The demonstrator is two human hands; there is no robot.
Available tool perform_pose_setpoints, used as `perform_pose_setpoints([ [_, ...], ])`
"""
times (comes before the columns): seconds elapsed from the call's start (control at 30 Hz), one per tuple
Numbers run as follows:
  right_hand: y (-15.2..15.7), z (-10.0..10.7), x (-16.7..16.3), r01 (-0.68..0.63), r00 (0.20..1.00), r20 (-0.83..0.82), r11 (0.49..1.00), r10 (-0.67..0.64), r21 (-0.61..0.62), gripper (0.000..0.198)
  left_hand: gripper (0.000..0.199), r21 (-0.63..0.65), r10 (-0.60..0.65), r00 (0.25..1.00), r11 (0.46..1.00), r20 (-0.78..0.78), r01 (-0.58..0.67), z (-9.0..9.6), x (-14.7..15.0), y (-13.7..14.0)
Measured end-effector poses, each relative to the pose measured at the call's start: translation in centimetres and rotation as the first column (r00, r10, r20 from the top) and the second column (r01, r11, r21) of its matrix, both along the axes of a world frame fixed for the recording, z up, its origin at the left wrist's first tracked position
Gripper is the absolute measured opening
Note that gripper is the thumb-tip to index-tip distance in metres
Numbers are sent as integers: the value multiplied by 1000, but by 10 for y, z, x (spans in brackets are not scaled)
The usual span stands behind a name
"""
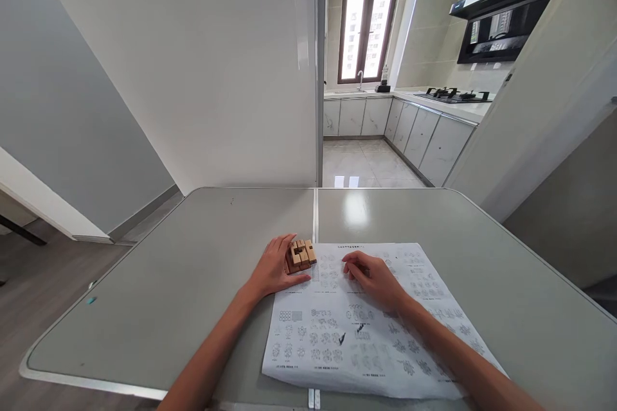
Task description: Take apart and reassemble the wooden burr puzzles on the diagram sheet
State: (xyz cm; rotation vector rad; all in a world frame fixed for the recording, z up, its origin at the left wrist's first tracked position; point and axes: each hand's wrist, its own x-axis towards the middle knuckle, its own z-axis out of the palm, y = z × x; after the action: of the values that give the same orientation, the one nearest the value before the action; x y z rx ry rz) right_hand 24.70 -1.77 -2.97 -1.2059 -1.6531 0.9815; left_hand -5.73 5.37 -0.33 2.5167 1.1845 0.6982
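Thumb and fingers of my left hand (278, 268) curve around the left side of a small wooden block puzzle (301, 254), gripping it. The puzzle has light interlocking pieces on top and a darker brown base, and it rests by the upper left corner of a large printed sheet (332, 359). To the right, my right hand (369, 275) hovers over or rests on the sheet with its fingers curled together. Whatever is between those fingertips, if anything, is too small to make out. Rows of small line drawings and captions cover the sheet.
A grey table (159, 295) with a pale rim and a centre seam lies under everything. Two small dark marks or bits show on the sheet's lower part. Beyond the table stand a white wall (241, 77) and a kitchen counter (409, 99) with a stove.
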Motion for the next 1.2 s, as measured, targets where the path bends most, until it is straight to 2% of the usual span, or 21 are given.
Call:
perform_pose_setpoints([
  [0.17, 0, -1, -1, 3, 1000, 11, 1000, -4, 17, 26, 97, -69, 105, 993, 992, 51, -101, -11, -9, 0],
  [0.63, 0, -1, -2, -5, 1000, 19, 1000, 5, 1, 34, 80, -112, 39, 999, 993, 9, -38, -1, -2, -6],
  [0.77, 0, -2, -2, -7, 1000, 17, 1000, 7, -1, 34, 82, -111, -6, 999, 994, -38, 2, 4, 1, -5],
  [0.93, -1, 1, -2, -2, 1000, 25, 1000, 1, 7, 33, 90, -111, 1, 999, 994, -36, -5, 10, 3, -3],
  [1.2, -1, 2, -2, -3, 1000, 24, 1000, 2, 18, 30, 94, -128, -9, 999, 992, 41, 14, 3, 0, -6],
])
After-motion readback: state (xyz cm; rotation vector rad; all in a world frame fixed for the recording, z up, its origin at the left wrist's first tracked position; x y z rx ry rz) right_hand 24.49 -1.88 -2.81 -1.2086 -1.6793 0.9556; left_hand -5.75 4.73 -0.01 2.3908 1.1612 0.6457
